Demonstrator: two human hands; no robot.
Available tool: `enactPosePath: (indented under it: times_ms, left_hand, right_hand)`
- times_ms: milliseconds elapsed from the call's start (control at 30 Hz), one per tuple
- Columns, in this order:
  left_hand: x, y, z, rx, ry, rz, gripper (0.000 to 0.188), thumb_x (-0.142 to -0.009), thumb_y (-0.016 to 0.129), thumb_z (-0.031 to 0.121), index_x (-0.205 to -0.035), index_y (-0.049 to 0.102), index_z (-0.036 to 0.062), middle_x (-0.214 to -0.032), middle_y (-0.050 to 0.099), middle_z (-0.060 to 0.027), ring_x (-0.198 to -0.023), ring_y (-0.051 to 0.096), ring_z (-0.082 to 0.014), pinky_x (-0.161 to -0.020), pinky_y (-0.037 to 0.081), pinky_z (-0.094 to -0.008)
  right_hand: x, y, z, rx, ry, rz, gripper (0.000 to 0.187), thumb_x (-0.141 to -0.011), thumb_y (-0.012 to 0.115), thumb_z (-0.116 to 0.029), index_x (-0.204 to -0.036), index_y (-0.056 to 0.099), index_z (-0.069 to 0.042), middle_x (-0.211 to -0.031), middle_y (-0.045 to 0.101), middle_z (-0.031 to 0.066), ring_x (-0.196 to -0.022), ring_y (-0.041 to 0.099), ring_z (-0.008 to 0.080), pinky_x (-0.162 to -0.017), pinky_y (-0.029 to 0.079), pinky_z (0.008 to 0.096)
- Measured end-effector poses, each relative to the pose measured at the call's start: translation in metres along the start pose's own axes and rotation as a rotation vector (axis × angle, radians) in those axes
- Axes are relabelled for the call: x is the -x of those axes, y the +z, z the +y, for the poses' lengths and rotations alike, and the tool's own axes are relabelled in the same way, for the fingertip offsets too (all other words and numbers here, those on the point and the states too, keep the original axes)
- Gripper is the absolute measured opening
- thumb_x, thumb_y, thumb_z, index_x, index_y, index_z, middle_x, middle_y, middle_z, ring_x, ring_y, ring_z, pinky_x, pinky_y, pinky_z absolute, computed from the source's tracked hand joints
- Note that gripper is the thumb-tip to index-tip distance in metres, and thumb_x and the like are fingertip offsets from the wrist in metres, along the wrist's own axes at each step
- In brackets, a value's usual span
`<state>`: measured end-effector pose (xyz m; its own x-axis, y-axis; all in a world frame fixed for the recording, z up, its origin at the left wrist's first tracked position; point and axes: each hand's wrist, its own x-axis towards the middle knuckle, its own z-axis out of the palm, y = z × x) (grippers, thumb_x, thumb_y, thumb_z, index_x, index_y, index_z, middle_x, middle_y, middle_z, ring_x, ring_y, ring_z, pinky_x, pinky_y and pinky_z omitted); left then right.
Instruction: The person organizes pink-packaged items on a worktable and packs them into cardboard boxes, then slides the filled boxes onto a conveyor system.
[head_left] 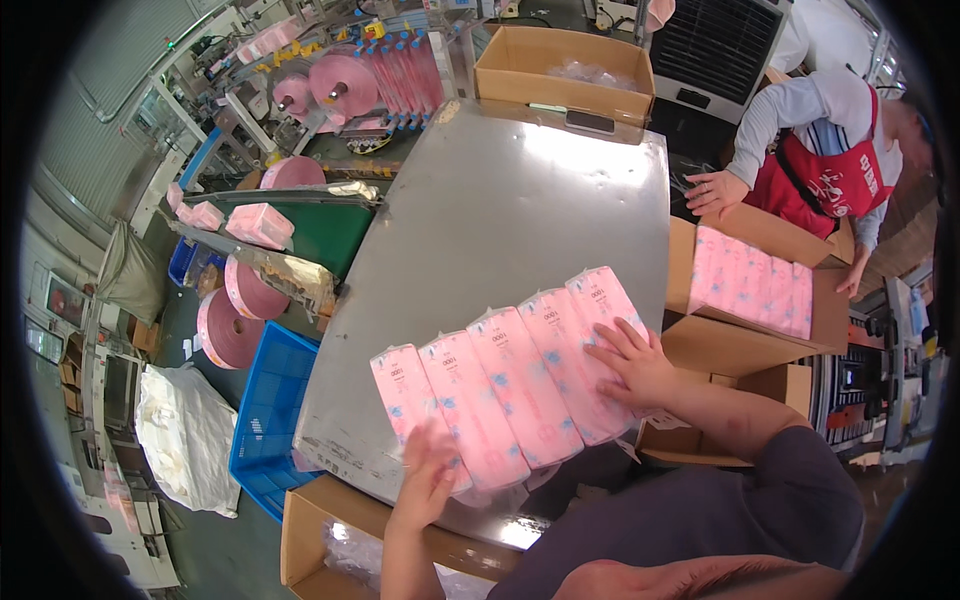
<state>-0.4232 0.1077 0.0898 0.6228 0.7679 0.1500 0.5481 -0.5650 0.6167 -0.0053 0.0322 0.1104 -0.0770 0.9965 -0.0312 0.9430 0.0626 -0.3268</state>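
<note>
Left hand (428,480) lies flat, fingers spread, on the near-left end of the pink packs (510,375); right hand (630,362) presses open-palmed on the right end; packs sit side by side on the metal table (500,210), near edge.

Head-worn fisheye, close, looking downward

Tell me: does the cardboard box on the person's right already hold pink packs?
Yes, pink packs fill the open cardboard box.

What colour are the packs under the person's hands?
Pink with small blue marks, the packs show best in the head view.
</note>
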Motion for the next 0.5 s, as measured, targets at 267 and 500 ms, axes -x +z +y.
enactPosePath:
  times_ms: [267, 500]
  left_hand:
    - [-0.042, 0.057, -0.059, 1.739, -0.703, 0.209, 0.075, -0.101, 0.029, 0.060, -0.154, 0.025, 0.0059, -0.150, 0.041, -0.0143, -0.136, 0.042, -0.0299, -0.115, 0.030, -0.0449]
    - [-0.053, 0.099, -0.038, 1.755, -0.675, 0.207, 0.073, -0.102, 0.029, 0.058, -0.153, 0.028, 0.0055, -0.151, 0.040, -0.0146, -0.136, 0.042, -0.0288, -0.115, 0.032, -0.0445]
  right_hand:
    - [-0.015, 0.081, 0.115, -2.054, 0.640, 0.004, 0.049, -0.102, 0.051, -0.038, -0.141, 0.049, -0.009, -0.135, 0.056, 0.0131, -0.119, 0.058, 0.0243, -0.098, 0.050, 0.0391]
    - [0.012, 0.031, 0.088, -2.323, 0.624, -0.160, 0.044, -0.100, 0.055, -0.036, -0.134, 0.057, -0.008, -0.125, 0.064, 0.0096, -0.108, 0.065, 0.0198, -0.090, 0.055, 0.0352]
